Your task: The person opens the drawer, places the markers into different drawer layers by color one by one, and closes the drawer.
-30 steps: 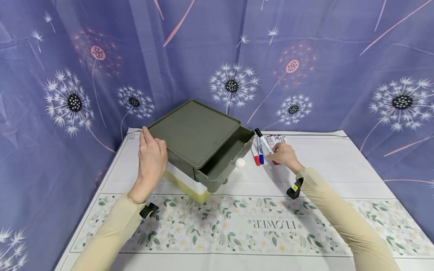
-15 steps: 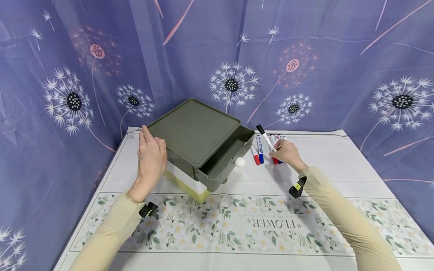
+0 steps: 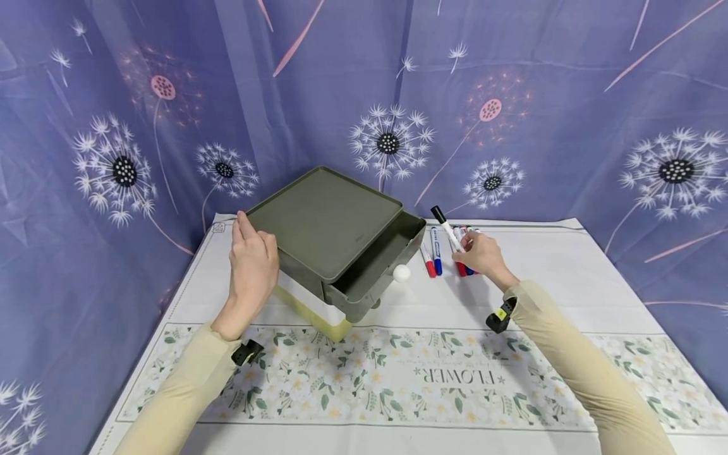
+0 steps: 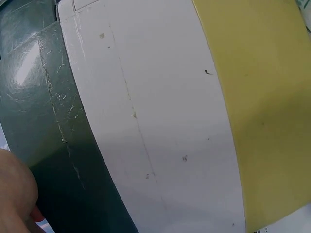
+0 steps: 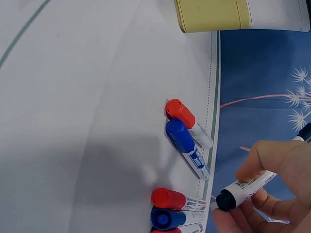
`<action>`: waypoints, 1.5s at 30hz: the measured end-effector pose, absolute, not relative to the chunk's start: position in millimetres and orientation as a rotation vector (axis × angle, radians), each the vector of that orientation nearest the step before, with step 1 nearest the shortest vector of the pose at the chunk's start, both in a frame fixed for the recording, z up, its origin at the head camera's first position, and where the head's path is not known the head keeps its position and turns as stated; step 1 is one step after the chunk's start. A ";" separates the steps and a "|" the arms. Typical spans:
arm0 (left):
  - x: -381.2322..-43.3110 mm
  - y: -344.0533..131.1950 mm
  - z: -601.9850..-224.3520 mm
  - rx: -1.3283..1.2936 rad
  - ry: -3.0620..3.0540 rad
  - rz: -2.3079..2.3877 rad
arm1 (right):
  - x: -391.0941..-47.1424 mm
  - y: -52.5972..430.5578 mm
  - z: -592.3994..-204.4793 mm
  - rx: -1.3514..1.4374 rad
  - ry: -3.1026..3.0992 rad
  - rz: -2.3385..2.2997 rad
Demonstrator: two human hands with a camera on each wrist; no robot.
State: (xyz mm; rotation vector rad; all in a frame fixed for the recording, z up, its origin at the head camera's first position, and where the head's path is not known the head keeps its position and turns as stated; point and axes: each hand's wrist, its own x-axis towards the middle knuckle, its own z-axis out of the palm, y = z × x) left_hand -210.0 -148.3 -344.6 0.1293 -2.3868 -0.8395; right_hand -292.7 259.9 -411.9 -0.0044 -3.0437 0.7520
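My right hand (image 3: 483, 258) pinches a white marker (image 3: 452, 237) with a black cap, held tilted above the other markers. In the right wrist view, thumb and fingers grip the marker's barrel (image 5: 248, 189). At the left, a stacked drawer box (image 3: 327, 221) has a dark olive top tier with its drawer (image 3: 372, 275) pulled out. White and yellow tiers sit below it. Against the box's left side rests my left hand (image 3: 254, 268), its fingers extended along the edge. The left wrist view shows only a bit of that hand beside the dark tier (image 4: 63, 121).
Between the box and my right hand lie a red-capped marker (image 3: 428, 262) and a blue-capped marker (image 3: 436, 251). Several more markers (image 5: 182, 201) lie side by side below my right hand. A white round knob (image 3: 401, 273) sticks out from the drawer. A purple dandelion curtain (image 3: 318, 95) hangs behind the table.
My right hand has shifted slightly to the right, lifting the black-capped marker away from the others. The left hand and the drawer box have stayed nearly still.
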 end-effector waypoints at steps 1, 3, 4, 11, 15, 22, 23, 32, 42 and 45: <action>-210.0 -148.4 -345.0 0.129 -2.386 -0.840 | -292.2 259.9 -412.0 0.001 -3.036 0.757; -210.0 -148.6 -345.7 0.128 -2.383 -0.837 | -291.7 260.0 -411.9 0.013 -3.016 0.756; -210.0 -148.6 -346.0 0.130 -2.382 -0.834 | -291.5 260.1 -411.5 0.024 -3.004 0.753; -209.6 -149.1 -346.8 0.131 -2.381 -0.823 | -291.4 263.2 -405.4 0.081 -2.964 0.724; -208.9 -149.3 -347.0 0.134 -2.382 -0.822 | -290.9 263.5 -401.4 0.092 -2.957 0.745; -208.8 -149.4 -346.5 0.131 -2.379 -0.832 | -289.7 263.8 -391.9 0.123 -2.919 0.749; -208.9 -149.4 -346.3 0.130 -2.379 -0.833 | -289.5 263.9 -390.3 0.132 -2.911 0.749; -209.9 -149.2 -346.0 0.136 -2.383 -0.869 | -285.9 264.4 -378.3 0.207 -2.836 0.787; -210.5 -148.2 -346.4 0.131 -2.379 -0.871 | -282.9 259.7 -365.1 0.311 -2.727 0.802; -210.8 -148.2 -346.6 0.126 -2.370 -0.864 | -281.9 258.0 -363.5 0.348 -2.702 0.801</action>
